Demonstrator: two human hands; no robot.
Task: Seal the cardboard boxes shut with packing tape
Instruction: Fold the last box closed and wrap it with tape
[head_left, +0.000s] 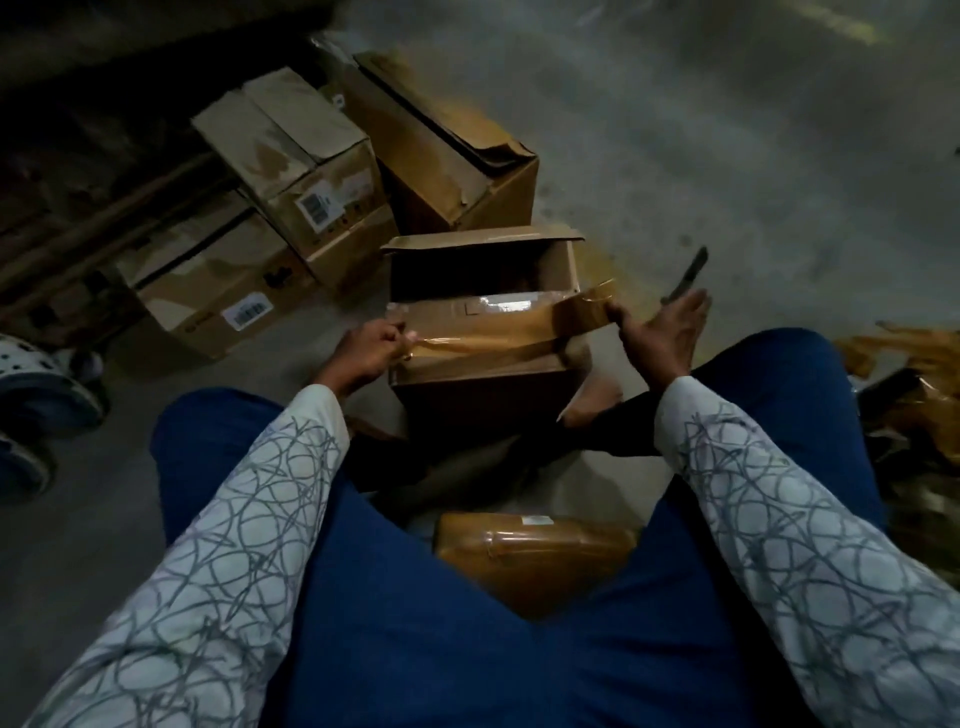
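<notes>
Running left to right across the near flap of the cardboard box, a strip of brown packing tape is pinched at its left end by the curled left hand and at its right end by the thumb of the right hand. The box is set on the floor, its far flap raised. A dark, thin tool is seen behind the right fingers.

I sit on a grey concrete floor, dull and mottled, in dim light. A pale streak of light lies across it far ahead to my right. To my left the room falls into shadow, where wooden planks run slantwise. Crumpled brown scraps are heaped on the floor at my right.
</notes>
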